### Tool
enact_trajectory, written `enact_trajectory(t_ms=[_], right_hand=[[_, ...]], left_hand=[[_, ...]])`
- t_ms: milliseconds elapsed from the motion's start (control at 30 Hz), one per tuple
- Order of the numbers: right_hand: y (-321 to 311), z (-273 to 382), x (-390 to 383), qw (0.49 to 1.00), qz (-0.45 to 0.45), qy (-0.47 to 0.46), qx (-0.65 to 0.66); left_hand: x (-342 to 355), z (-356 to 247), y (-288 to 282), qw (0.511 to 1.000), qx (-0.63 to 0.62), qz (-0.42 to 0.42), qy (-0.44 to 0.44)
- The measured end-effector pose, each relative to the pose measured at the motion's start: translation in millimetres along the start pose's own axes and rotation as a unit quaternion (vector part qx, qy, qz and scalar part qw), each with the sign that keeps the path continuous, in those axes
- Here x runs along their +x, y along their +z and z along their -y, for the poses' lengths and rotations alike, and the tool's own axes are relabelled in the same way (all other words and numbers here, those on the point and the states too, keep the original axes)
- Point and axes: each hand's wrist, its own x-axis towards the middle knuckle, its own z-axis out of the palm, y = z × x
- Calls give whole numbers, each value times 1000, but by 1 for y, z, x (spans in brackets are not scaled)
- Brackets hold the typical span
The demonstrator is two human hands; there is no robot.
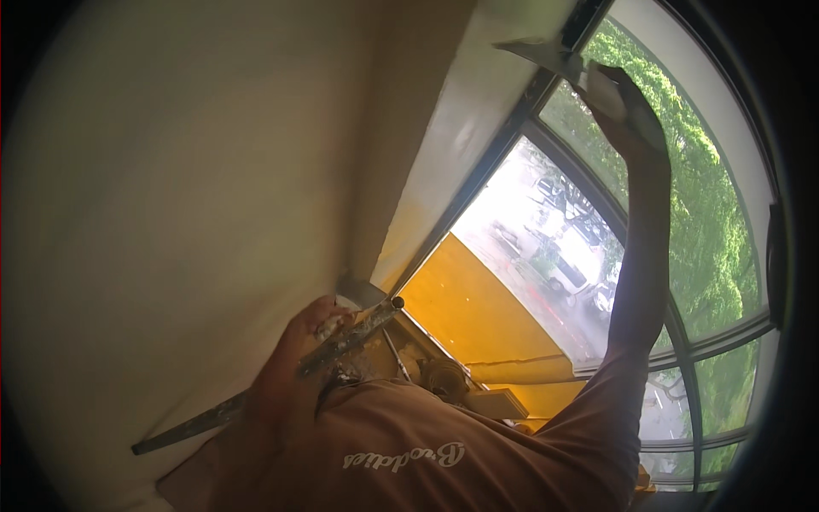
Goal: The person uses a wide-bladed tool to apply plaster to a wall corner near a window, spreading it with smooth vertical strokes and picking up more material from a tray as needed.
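High at the upper right, my right hand (621, 107) is closed around a putty knife (537, 56), its wide, thin blade pointing left. The blade lies over the pale window reveal (456, 128), beside the dark window frame; whether it touches the surface I cannot tell. Low and left of centre, my left hand (294, 350) grips a long, narrow, dark bar-shaped tool (192, 425) with pale smears along it. One end of that tool is rounded; the other reaches toward the lower left. Whitish material shows at the left fingers, partly hidden by the hand.
A large beige wall (196, 188) fills the left side. The window's dark frame (563, 158) runs diagonally, with trees and parked vehicles outside. Below it is a yellow panel (478, 299). Several cluttered items, including a roundish one (444, 375), sit beyond my brown shirt.
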Motion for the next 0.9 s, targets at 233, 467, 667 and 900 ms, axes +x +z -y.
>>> enact_trajectory(t_ms=[233, 467, 667, 900], right_hand=[[-27, -114, -174, 919, -157, 215, 292], [44, -241, -365, 854, -148, 250, 432], [97, -294, -420, 839, -160, 343, 391], [144, -341, -403, 826, -76, 336, 446]], left_hand=[[72, -56, -46, 986, 27, 97, -134], [40, -174, -5, 983, -82, 52, -154], [-25, -312, 35, 979, 155, 10, -128], [-86, -447, 93, 974, -62, -13, -217]])
